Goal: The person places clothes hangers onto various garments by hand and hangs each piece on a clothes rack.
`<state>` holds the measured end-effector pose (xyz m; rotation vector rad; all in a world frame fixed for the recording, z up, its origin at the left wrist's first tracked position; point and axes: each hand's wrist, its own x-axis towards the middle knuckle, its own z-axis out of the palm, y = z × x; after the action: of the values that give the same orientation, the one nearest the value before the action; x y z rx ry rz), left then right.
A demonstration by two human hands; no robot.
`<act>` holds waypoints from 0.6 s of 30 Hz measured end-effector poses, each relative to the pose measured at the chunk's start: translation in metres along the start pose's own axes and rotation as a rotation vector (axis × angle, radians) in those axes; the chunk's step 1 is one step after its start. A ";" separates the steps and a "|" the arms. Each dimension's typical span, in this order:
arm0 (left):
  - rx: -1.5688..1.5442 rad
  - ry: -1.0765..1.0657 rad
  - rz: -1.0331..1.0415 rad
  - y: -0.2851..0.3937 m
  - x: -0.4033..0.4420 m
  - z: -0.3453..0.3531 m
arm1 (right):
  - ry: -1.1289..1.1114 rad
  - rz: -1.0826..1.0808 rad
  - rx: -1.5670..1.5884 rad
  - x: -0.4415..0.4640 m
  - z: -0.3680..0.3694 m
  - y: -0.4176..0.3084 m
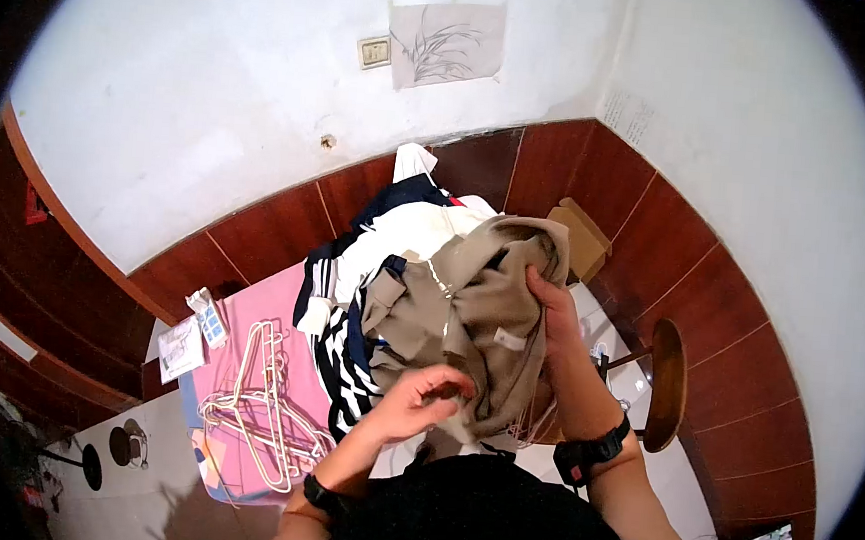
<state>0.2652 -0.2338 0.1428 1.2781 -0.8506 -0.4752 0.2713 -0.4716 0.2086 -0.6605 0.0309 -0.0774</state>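
Observation:
A tan-brown garment [495, 315] with a hood or collar at its top and a small white label inside hangs bunched in front of me. My right hand [553, 314] holds its right edge, thumb on the near side and the other fingers hidden behind the cloth. At the garment's lower left, my left hand [421, 402] has curved fingers apart from the thumb, with nothing visible between them. Behind and left of the garment lies a pile of clothes: a white piece [395, 232], dark navy cloth and a black-and-white striped piece [346, 384].
Several white hangers [267, 409] lie on the pink cloth-covered surface [254, 308] at the left. Beside them are papers [181, 350] and a small white-and-blue item [208, 319]. A cardboard box [580, 242] stands behind the garment, and a round brown stool [665, 387] is at the right.

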 end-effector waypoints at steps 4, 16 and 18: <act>0.496 0.297 0.317 0.051 0.023 0.014 | -0.104 0.005 -0.124 -0.067 0.038 -0.025; 0.719 -0.068 0.192 0.107 0.003 0.171 | -0.712 0.058 -0.822 -0.201 -0.008 -0.092; 0.710 0.021 0.151 0.111 -0.020 0.182 | -0.702 0.051 -0.891 -0.216 -0.011 -0.083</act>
<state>0.0969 -0.3060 0.2534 1.8392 -1.1401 -0.0233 0.0505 -0.5259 0.2522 -1.5446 -0.6264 0.2372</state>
